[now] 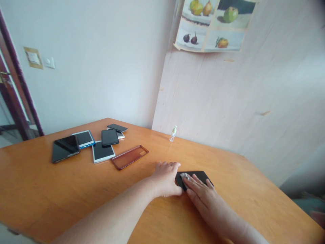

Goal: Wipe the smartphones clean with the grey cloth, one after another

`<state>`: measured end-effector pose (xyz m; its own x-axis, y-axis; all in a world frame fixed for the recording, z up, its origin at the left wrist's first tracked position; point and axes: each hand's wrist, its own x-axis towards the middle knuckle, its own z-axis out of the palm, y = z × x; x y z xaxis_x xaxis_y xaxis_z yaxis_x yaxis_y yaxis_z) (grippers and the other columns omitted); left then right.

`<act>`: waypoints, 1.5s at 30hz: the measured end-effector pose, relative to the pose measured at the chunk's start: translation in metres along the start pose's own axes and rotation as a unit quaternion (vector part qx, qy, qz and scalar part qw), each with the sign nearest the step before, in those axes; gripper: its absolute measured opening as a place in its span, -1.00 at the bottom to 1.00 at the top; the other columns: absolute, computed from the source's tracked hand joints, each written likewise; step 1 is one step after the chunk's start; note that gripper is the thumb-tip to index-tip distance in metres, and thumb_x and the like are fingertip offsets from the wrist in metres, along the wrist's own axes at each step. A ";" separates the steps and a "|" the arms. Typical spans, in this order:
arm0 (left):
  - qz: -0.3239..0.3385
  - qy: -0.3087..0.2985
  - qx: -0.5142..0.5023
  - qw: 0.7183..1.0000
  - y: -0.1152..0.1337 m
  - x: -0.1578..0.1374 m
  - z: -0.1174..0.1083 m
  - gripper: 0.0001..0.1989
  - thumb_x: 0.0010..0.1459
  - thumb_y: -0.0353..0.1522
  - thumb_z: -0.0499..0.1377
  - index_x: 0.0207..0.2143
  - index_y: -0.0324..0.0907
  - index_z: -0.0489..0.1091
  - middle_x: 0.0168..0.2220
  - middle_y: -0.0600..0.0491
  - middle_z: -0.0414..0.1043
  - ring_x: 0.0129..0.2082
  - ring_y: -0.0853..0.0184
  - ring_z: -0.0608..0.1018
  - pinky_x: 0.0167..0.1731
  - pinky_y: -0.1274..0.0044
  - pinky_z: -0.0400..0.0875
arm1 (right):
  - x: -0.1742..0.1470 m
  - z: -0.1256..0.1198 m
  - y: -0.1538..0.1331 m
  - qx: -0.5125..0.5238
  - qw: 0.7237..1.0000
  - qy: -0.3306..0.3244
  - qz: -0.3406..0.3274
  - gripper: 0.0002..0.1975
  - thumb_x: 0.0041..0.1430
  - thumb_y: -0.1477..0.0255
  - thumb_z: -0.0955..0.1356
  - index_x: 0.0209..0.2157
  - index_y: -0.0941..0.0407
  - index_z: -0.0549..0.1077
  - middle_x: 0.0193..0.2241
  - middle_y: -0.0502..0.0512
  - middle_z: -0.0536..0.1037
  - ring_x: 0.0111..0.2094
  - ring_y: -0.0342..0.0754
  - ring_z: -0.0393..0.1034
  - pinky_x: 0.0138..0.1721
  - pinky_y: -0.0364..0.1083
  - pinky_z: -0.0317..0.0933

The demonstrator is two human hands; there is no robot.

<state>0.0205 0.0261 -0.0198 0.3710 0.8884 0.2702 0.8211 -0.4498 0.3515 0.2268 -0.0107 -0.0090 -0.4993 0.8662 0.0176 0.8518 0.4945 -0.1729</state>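
A black smartphone lies flat on the wooden table in front of me. My left hand steadies its left end, thumb on the near side and fingers curved toward the far side. Under the fingertips of my right hand is a small greyish-white wipe, pressed against the phone's dark surface. That hand covers part of the phone and of the wipe. To the left of my left hand rests a clear reddish-brown phone case.
At the left of the table lie several phones and tablets, including a large black tablet, a white tablet, a blue-edged tablet and a black phone. A small clear spray bottle stands near the wall.
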 end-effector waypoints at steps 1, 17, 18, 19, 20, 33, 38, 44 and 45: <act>0.000 0.005 0.000 1.000 0.000 0.000 0.001 -0.20 -0.20 -0.09 0.28 0.12 -0.14 0.24 -0.02 -0.09 0.47 -0.04 0.00 0.48 -0.02 0.25 0.33 | 0.000 0.001 -0.004 0.011 1.000 -0.008 -0.021 -0.48 0.41 0.17 0.04 0.33 -0.10 0.09 0.33 -0.02 0.13 0.37 0.10 -0.15 0.30 0.34 -0.24; -0.018 -0.017 -0.006 1.000 0.007 -0.001 -0.007 -0.08 -0.18 -0.04 0.27 0.21 -0.18 0.11 0.03 -0.15 0.44 0.01 -0.02 0.47 0.00 0.26 0.33 | 0.010 0.003 -0.008 -0.020 0.999 0.008 -0.035 -0.48 0.41 0.14 0.02 0.34 -0.16 0.02 0.34 -0.07 0.09 0.38 0.17 -0.27 0.26 0.46 -0.39; -0.017 -0.020 -0.007 1.000 0.007 -0.001 -0.008 -0.08 -0.18 -0.05 0.27 0.22 -0.19 0.10 0.04 -0.15 0.44 0.02 -0.02 0.47 0.00 0.27 0.33 | 0.011 0.003 -0.005 -0.023 1.000 0.010 -0.019 -0.48 0.41 0.14 0.02 0.34 -0.14 0.04 0.34 -0.07 0.10 0.38 0.18 -0.26 0.26 0.46 -0.39; -0.016 -0.023 -0.009 1.000 0.007 -0.001 -0.008 -0.08 -0.19 -0.06 0.27 0.22 -0.18 0.10 0.04 -0.14 0.44 0.01 -0.01 0.47 -0.01 0.27 0.33 | 0.012 0.003 0.001 -0.031 0.999 0.016 0.014 -0.48 0.41 0.14 0.01 0.33 -0.12 0.07 0.33 -0.06 0.12 0.38 0.19 -0.24 0.25 0.48 -0.38; -0.015 -0.024 -0.010 1.000 0.006 -0.001 -0.008 -0.08 -0.20 -0.06 0.28 0.21 -0.17 0.10 0.04 -0.13 0.44 0.00 -0.01 0.47 -0.01 0.27 0.33 | 0.014 0.004 0.009 -0.042 0.997 0.024 0.058 -0.47 0.40 0.15 0.01 0.32 -0.10 0.10 0.33 -0.06 0.13 0.37 0.22 -0.22 0.23 0.50 -0.37; -0.019 -0.016 -0.014 1.000 0.006 0.000 -0.005 -0.08 -0.18 -0.08 0.27 0.23 -0.16 0.08 0.03 -0.12 0.45 0.01 -0.02 0.47 -0.01 0.27 0.32 | 0.015 0.003 0.000 -0.018 1.000 0.004 -0.020 -0.49 0.41 0.15 0.01 0.34 -0.17 0.03 0.34 -0.06 0.09 0.38 0.17 -0.25 0.26 0.45 -0.35; -0.017 -0.023 -0.012 1.000 0.006 0.001 -0.005 -0.03 -0.22 -0.05 0.29 0.23 -0.18 0.07 0.05 -0.12 0.44 0.00 -0.02 0.48 -0.03 0.28 0.34 | 0.020 0.004 0.036 -0.068 0.980 0.043 0.184 -0.47 0.40 0.18 0.02 0.33 -0.06 0.08 0.33 0.00 0.14 0.35 0.30 -0.16 0.17 0.56 -0.31; -0.014 -0.018 -0.015 1.000 0.004 0.001 -0.003 -0.03 -0.22 -0.07 0.29 0.24 -0.18 0.07 0.03 -0.12 0.45 0.00 -0.03 0.48 -0.02 0.27 0.34 | 0.016 0.003 0.017 -0.010 0.997 0.018 0.069 -0.46 0.41 0.16 0.01 0.34 -0.08 0.06 0.34 -0.02 0.09 0.38 0.22 -0.26 0.24 0.47 -0.32; -0.015 -0.016 -0.017 1.000 0.003 0.001 -0.003 -0.04 -0.21 -0.07 0.28 0.24 -0.19 0.06 0.04 -0.13 0.44 0.01 -0.03 0.47 -0.01 0.26 0.33 | 0.015 0.002 0.008 0.011 1.000 0.005 0.022 -0.46 0.41 0.15 0.00 0.34 -0.09 0.06 0.35 -0.03 0.08 0.38 0.18 -0.26 0.26 0.44 -0.32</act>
<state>0.0226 0.0253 -0.0161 0.3609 0.9036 0.2308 0.8172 -0.4256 0.3886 0.2263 0.0063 -0.0120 -0.4590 0.8882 0.0194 0.8696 0.4536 -0.1948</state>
